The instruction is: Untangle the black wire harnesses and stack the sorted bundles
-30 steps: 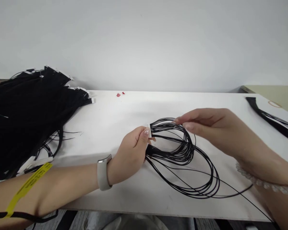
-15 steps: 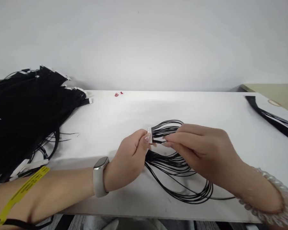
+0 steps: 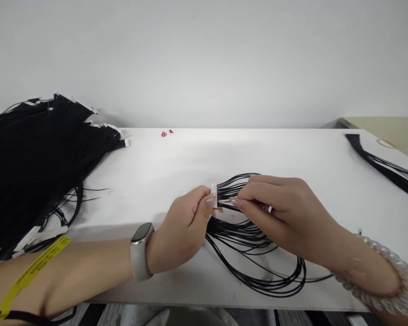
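White plastic connector housing, with a row of small slots along its top edge, sits above the near part of the counter, a little right of the middle of the view. The left hand is closed around it, thumb pressed on its face and fingers curled behind. Black wires run rightward from the housing, and more emerge from under the same hand, bending in loose loops towards the counter's front edge. The right hand pinches a thin wire, thumb and forefinger nearly together, its pale tip pointing at the housing; whether the tip touches cannot be told.

A grey-strapped fitness band circles the left wrist, and a yellow label on a black cord lies across that forearm. Around the right wrist is a clear coiled band.

Farther out on the white counter, a large heap of black wire harnesses with white connectors fills the left. Tiny red pieces lie near the back edge, and another black wire bundle rests at the far right, beside a tan ring.
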Available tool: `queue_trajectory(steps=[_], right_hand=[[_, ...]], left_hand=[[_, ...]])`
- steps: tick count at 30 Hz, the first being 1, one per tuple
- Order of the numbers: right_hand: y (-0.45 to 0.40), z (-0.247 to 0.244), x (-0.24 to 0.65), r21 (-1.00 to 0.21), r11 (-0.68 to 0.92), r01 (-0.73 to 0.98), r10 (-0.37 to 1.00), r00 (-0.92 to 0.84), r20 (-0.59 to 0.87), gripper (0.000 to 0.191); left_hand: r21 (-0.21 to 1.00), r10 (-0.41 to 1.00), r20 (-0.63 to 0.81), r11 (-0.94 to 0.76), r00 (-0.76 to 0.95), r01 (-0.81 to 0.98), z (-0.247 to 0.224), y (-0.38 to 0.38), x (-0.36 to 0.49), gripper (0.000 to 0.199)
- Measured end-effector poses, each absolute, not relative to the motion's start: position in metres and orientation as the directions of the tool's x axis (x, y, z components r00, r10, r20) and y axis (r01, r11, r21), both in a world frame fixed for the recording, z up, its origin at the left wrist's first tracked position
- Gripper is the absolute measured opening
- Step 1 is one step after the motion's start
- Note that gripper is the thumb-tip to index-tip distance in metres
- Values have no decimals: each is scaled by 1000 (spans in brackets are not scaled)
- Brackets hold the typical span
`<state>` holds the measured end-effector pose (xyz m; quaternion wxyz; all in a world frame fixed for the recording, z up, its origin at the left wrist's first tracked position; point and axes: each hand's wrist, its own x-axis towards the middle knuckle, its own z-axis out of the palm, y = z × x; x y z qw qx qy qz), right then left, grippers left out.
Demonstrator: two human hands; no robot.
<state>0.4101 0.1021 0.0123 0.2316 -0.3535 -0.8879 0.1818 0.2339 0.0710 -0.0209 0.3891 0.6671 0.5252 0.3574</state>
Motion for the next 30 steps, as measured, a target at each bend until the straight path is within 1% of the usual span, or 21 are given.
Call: queue_trajectory(steps=[5, 9, 16, 24, 28, 30], right_hand=[[102, 14, 409, -478, 684, 551, 713, -644, 277, 16], [101, 15, 409, -447, 688, 571, 712, -648, 269, 18], [103, 15, 410, -381, 735, 561, 660, -720, 213, 23], [103, 15, 408, -365, 740, 565, 655, -728, 200, 25], [105, 16, 410, -338, 764, 549, 622, -767, 160, 23], [106, 16, 411, -339, 777, 530, 603, -781, 163, 22]], left_hand=[[881, 977, 81, -162, 195, 445, -20, 70, 234, 31], [870, 975, 91, -177, 203, 461, -20, 69, 234, 30], [852, 969, 113, -208, 219, 481, -20, 71, 234, 31], [820, 963, 121, -233, 240, 522, -20, 68, 233, 31], [816, 959, 130, -249, 253, 521, -20, 69, 232, 31], [819, 956, 131, -253, 261, 515, -20, 69, 232, 31]])
